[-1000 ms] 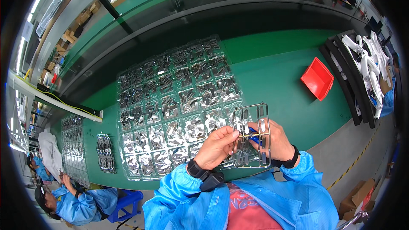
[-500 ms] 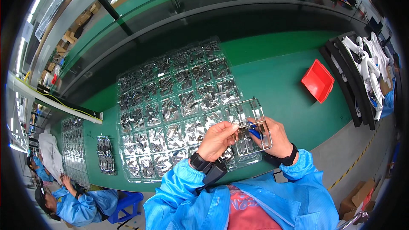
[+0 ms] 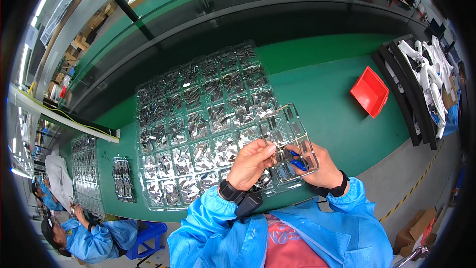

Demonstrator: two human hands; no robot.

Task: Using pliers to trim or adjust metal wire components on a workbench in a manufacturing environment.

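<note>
Left hand (image 3: 252, 163) pinches the near edge of a clear rectangular plastic frame (image 3: 290, 134) (held tilted), right hand (image 3: 317, 165) beside it clasping small blue-handled cutters (image 3: 296, 162), above the clear blister trays (image 3: 198, 124).

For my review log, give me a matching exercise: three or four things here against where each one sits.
Things:
1. red bin
2. clear frame
3. blue-handled cutters
4. clear trays of metal parts

Places:
A. spread over the green bench
B. right hand
C. alone, right side of the bench
D. between both hands, left hand pinching its edge

Pairs: 1-C, 2-D, 3-B, 4-A
</note>
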